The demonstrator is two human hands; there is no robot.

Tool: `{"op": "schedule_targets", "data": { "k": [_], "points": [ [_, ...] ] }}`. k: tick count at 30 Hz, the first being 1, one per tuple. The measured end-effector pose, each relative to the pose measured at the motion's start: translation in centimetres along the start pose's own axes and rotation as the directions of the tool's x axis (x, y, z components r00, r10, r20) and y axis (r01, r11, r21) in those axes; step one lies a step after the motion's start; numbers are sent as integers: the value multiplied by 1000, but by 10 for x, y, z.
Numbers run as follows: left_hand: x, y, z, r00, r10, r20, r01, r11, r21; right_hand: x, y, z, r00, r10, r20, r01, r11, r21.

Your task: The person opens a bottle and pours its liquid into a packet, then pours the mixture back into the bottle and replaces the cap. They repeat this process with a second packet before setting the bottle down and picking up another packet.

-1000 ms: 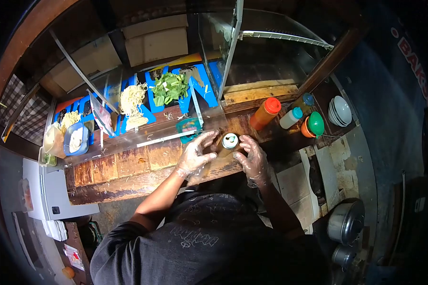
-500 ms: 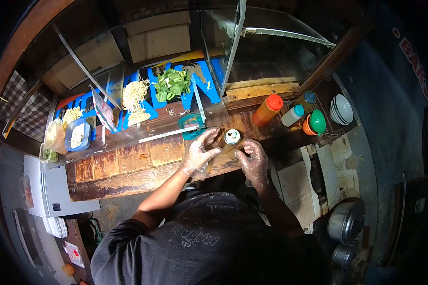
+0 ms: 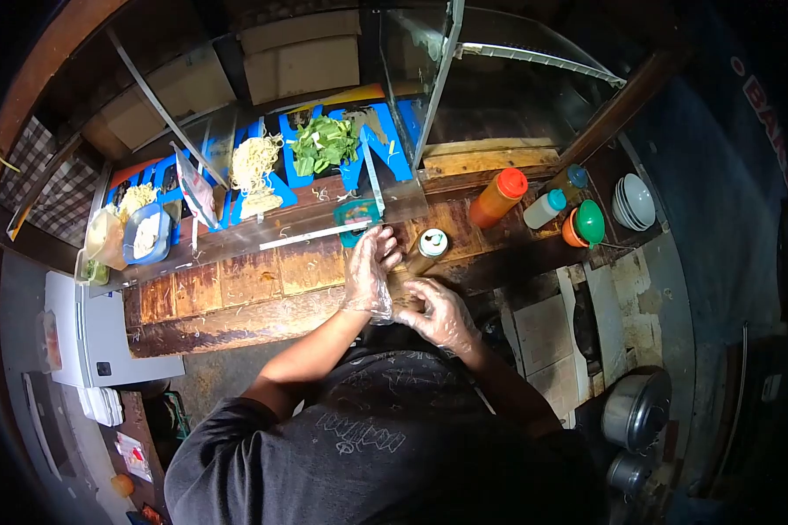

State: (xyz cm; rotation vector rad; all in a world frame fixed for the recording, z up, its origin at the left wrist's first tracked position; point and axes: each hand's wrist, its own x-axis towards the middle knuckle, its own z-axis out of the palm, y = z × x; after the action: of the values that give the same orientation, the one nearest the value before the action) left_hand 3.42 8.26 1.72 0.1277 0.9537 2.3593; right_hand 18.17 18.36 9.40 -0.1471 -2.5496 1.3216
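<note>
Noodles (image 3: 256, 168) and leafy greens (image 3: 324, 144) lie left of the gloved left hand (image 3: 368, 273), which is raised above the tabletop (image 3: 302, 269), its fingers loosely curled and slightly apart. The right hand (image 3: 442, 320) has just swung in beside its glove cuff; whether its bent fingers pinch the plastic, I cannot tell. So the hands no longer flank the white-topped bottle (image 3: 432, 242), upright on the tabletop just beyond them, left of the red-capped bottle (image 3: 497, 199).
</note>
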Motion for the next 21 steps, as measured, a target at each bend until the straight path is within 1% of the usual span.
{"op": "schedule_targets", "data": {
  "k": [1, 2, 3, 4, 5, 6, 7, 8, 10, 11, 12, 14, 15, 16, 18, 19, 20, 21],
  "points": [
    [1, -2, 2, 996, 23, -83, -24, 1000, -17, 1, -6, 0, 999, 11, 41, -9, 999, -38],
    [2, -4, 4, 985, 43, -166, -49, 998, -33, 2, -10, 2, 997, -25, 67, 33, 992, -121],
    [3, -5, 4, 979, 76, -190, -80, 997, -11, 4, -16, 3, 997, -54, 63, 65, 982, -178],
    [4, -6, 4, 979, 77, -190, -81, 997, -11, 7, -21, 4, 995, -84, 59, 95, 967, -236],
    [6, -7, 5, 971, 102, -218, -98, 995, 28, 11, -19, 7, 995, -84, 60, 96, 967, -236],
    [7, -8, 5, 961, 129, -245, -116, 991, 67, 15, -14, 11, 990, -106, 95, 127, 959, -253],
    [7, -7, 6, 967, 111, -230, -101, 993, 56, 17, -6, 16, 983, -128, 130, 159, 950, -269],
    [9, -6, 6, 966, 114, -230, -104, 993, 56, 18, 7, 23, 983, -131, 130, 162, 949, -269],
    [14, 0, 8, 978, 117, -174, -100, 989, 105, 24, 18, 31, 962, -221, 160, 241, 964, -115],
    [15, 2, 9, 981, 132, -145, -118, 988, 98, 23, 24, 31, 935, -263, 238, 304, 939, -158],
    [16, 1, 6, 980, 134, -144, -121, 988, 98, 23, 22, 32, 934, -265, 238, 307, 938, -159],
    [20, 0, -1, 994, 13, -108, -6, 998, 59, 25, 19, 33, 927, -298, 227, 310, 951, -16],
    [19, 0, -4, 1000, 9, -29, -6, 995, 97, 24, 19, 32, 924, -248, 289, 251, 968, 29],
    [17, -2, -7, 999, 11, -31, -8, 995, 97, 22, 19, 32, 924, -250, 291, 252, 967, 31],
    [14, -3, -3, 999, 14, -44, -11, 998, 66, 20, 19, 30, 902, -333, 276, 326, 943, 72],
    [5, 6, 8, 1000, 4, -4, -4, 999, 47, 19, 19, 29, 902, -332, 275, 325, 943, 71],
    [4, 2, 6, 1000, 3, -5, -3, 999, 47, 18, 18, 28, 896, -359, 262, 354, 933, 66],
    [4, -1, 4, 999, 10, 41, -12, 998, 61, 18, 16, 28, 888, -387, 249, 384, 921, 61]
  ]
}}
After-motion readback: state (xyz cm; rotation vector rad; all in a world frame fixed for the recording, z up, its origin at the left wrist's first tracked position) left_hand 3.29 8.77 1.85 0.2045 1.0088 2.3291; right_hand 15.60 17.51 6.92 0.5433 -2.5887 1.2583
